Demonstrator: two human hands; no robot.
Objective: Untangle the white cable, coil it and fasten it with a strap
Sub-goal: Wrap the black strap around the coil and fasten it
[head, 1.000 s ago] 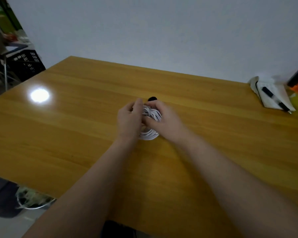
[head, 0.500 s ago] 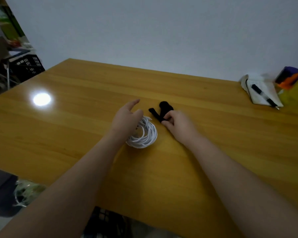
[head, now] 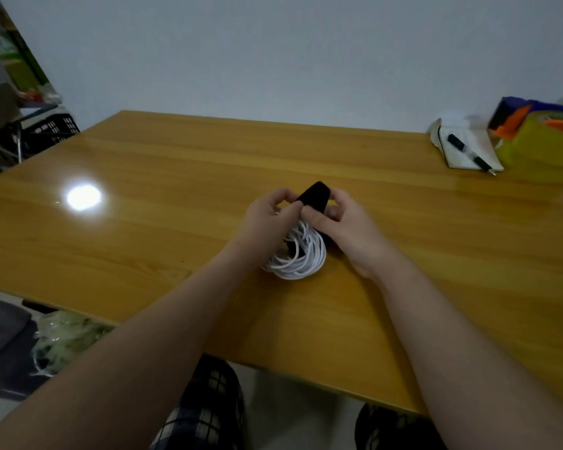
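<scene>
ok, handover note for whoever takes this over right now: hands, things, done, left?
Left grip: pinches one end of the black fabric strap above the coil.
Right grip: holds the strap's other side, thumb across it.
Cable: the white round cable is coiled between both hands, its lower edge on the yellow wooden table.
Done: untangled and coiled.
Left: close the strap round the coil and fasten it. How far round it already goes is hidden.

Your forearms reach forward and angle inward, hands close together. Your left hand curls, thumb and forefinger pinching the strap. Your right hand pinches it too, thumb pointing left, forefinger arched over the top.
</scene>
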